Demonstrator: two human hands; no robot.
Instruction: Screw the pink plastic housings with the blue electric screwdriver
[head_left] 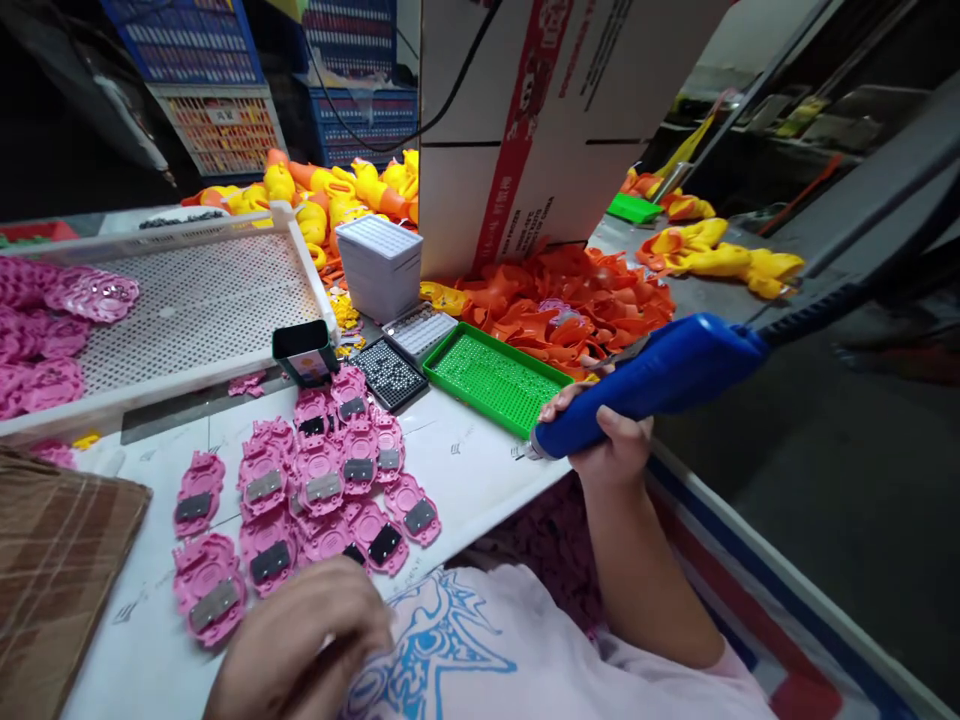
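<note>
Your right grip (pixel 615 445) holds the blue power tool (pixel 667 375), tip near the green tray (pixel 478 407); your left grip (pixel 307 635) is curled near the pink parts (pixel 315 462) on the table (pixel 450 455), contents indeterminable. Caution: a low tool swing could upset the tray; a left-hand sweep could scatter parts.

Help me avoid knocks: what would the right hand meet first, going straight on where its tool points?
Probably the nearest pink piece on the white table, blue tool leading; depth is unclear, so it might pass above.
</note>
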